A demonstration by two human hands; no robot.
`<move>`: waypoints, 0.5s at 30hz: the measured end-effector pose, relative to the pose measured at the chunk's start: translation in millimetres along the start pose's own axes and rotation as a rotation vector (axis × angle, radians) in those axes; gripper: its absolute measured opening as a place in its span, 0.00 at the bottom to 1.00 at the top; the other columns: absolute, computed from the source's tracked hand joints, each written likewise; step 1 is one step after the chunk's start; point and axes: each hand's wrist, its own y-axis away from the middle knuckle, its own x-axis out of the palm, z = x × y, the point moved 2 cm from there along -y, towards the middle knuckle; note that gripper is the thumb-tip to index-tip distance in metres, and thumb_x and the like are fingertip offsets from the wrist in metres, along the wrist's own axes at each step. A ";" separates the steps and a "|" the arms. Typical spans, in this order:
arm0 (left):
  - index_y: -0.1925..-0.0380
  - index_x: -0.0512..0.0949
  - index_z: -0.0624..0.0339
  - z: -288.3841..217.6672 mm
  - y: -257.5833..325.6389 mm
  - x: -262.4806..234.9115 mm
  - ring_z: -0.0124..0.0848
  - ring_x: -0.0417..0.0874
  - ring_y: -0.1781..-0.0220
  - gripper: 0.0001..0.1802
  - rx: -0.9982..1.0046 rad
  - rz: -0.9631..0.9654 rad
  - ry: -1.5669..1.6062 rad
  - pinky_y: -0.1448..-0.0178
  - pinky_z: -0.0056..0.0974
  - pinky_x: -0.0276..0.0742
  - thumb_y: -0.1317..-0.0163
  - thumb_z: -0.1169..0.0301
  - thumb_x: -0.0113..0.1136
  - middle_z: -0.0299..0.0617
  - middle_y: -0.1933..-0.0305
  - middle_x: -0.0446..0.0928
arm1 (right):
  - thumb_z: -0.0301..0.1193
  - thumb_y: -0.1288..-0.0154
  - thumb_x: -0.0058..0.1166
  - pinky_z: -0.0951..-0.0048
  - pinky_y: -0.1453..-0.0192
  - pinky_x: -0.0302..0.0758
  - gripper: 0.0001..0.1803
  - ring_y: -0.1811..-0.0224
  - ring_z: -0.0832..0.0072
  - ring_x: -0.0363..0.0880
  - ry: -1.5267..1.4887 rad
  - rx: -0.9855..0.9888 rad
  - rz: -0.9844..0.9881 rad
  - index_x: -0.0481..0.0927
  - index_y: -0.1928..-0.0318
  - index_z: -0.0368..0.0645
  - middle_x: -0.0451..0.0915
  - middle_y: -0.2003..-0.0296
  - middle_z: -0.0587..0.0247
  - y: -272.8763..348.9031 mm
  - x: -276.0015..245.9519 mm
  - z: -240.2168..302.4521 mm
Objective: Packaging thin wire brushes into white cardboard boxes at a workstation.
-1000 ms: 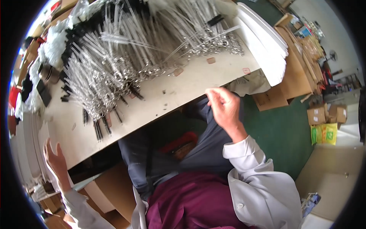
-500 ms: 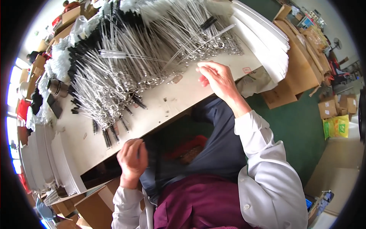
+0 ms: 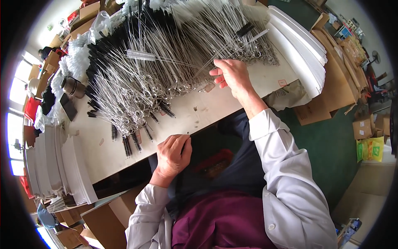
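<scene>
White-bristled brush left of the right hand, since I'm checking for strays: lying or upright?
Lying: the white-bristled brush stretches sideways across the wire stems beneath.

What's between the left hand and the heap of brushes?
The head view shows just a strip of tabletop between the left hand and the brushes, with a few small dark specks on it.

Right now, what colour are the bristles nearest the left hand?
Black bristles, best seen in the head view.
</scene>
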 end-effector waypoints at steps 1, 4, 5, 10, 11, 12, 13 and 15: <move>0.65 0.82 0.62 3.7 -0.1 3.3 0.41 0.86 0.69 0.09 0.002 0.000 0.002 0.65 0.41 0.82 0.45 0.82 0.69 0.43 0.69 0.83 | 0.40 0.31 0.63 0.77 0.79 0.76 0.22 0.78 0.78 0.82 0.005 0.001 -0.019 0.82 0.53 0.30 0.87 0.67 0.52 0.8 2.4 1.7; 0.65 0.83 0.62 14.7 -1.3 8.7 0.34 0.85 0.75 0.06 -0.181 0.011 0.070 0.70 0.35 0.80 0.42 0.82 0.68 0.44 0.71 0.82 | 0.41 0.31 0.63 0.78 0.80 0.75 0.22 0.79 0.79 0.81 0.050 0.025 -0.045 0.83 0.54 0.30 0.88 0.68 0.52 4.3 0.5 2.3; 0.65 0.83 0.62 15.7 -0.3 11.3 0.34 0.85 0.75 0.06 -0.183 0.009 0.070 0.70 0.35 0.80 0.42 0.82 0.68 0.44 0.71 0.82 | 0.41 0.31 0.63 0.79 0.81 0.75 0.22 0.79 0.79 0.81 0.088 0.048 -0.052 0.83 0.54 0.30 0.88 0.68 0.52 4.6 -0.6 1.7; 0.63 0.84 0.61 25.1 3.9 21.1 0.26 0.82 0.78 0.07 -0.345 -0.195 0.149 0.73 0.30 0.75 0.40 0.82 0.67 0.41 0.73 0.80 | 0.39 0.29 0.62 0.80 0.81 0.74 0.19 0.81 0.81 0.79 0.032 -0.033 -0.029 0.83 0.51 0.32 0.87 0.69 0.55 -2.1 8.0 -18.5; 0.63 0.84 0.61 25.7 4.2 20.9 0.26 0.81 0.79 0.07 -0.339 -0.205 0.139 0.74 0.30 0.75 0.41 0.83 0.67 0.41 0.73 0.80 | 0.38 0.29 0.61 0.80 0.81 0.73 0.18 0.82 0.81 0.78 -0.033 -0.108 -0.056 0.83 0.50 0.34 0.87 0.69 0.56 -2.1 11.7 -18.4; 0.63 0.84 0.61 26.3 4.7 20.2 0.26 0.81 0.79 0.07 -0.342 -0.206 0.134 0.74 0.30 0.75 0.41 0.83 0.67 0.41 0.73 0.80 | 0.38 0.29 0.61 0.80 0.81 0.73 0.18 0.82 0.81 0.78 -0.034 -0.106 -0.051 0.83 0.50 0.34 0.87 0.69 0.56 -3.4 14.2 -17.9; 0.63 0.84 0.61 25.6 4.9 20.7 0.26 0.80 0.80 0.08 -0.333 -0.207 0.136 0.74 0.30 0.74 0.41 0.83 0.67 0.40 0.74 0.80 | 0.35 0.28 0.60 0.79 0.82 0.73 0.17 0.82 0.81 0.79 -0.056 -0.094 -0.030 0.83 0.49 0.33 0.87 0.70 0.56 -3.7 14.6 -15.1; 0.63 0.84 0.61 24.6 4.7 21.6 0.25 0.79 0.80 0.08 -0.325 -0.208 0.138 0.75 0.29 0.74 0.42 0.83 0.67 0.40 0.74 0.79 | 0.32 0.27 0.59 0.79 0.83 0.73 0.16 0.82 0.80 0.80 -0.076 -0.081 -0.009 0.82 0.48 0.33 0.87 0.72 0.55 -6.1 15.9 -14.2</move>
